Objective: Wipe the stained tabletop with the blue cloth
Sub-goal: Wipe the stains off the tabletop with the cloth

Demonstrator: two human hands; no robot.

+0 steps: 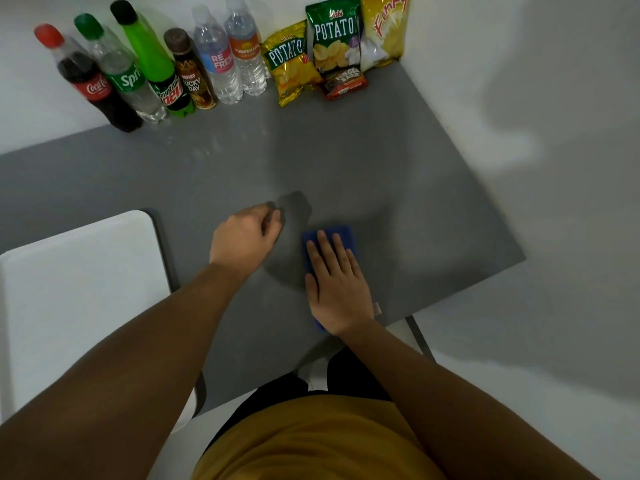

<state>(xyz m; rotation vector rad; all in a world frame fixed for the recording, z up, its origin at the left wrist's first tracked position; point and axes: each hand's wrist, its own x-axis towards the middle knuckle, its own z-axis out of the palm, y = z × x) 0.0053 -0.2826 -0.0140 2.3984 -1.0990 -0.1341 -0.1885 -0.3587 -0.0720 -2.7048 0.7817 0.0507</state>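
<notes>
pressing flat on the blue cloth [329,237], the right hand [337,289] lies palm down with its fingers [325,251] stretched out straight and close together, not curled around anything. the cloth sits under that hand on the grey tabletop [398,188], near the front edge and right of the middle; its far end shows beyond the fingertips and a small corner peeks out by the wrist. the left hand [246,237] rests just beside it on the bare tabletop, apart from the cloth, with the fingers curled in a loose fist that grips nothing visible.

along the back of the tabletop, against the wall, stands a row of bottles: a cola bottle [86,81], a sprite bottle [121,71], a mountain dew bottle [156,67], a dark lucky day bottle [192,71] and two water bottles [228,57]. right of them are two potato chip bags [311,53], a yellow snack bag [382,32] and a small fudge bar pack [344,84]. a white tray [79,292] lies at the left. no stain can be made out on the surface.
</notes>
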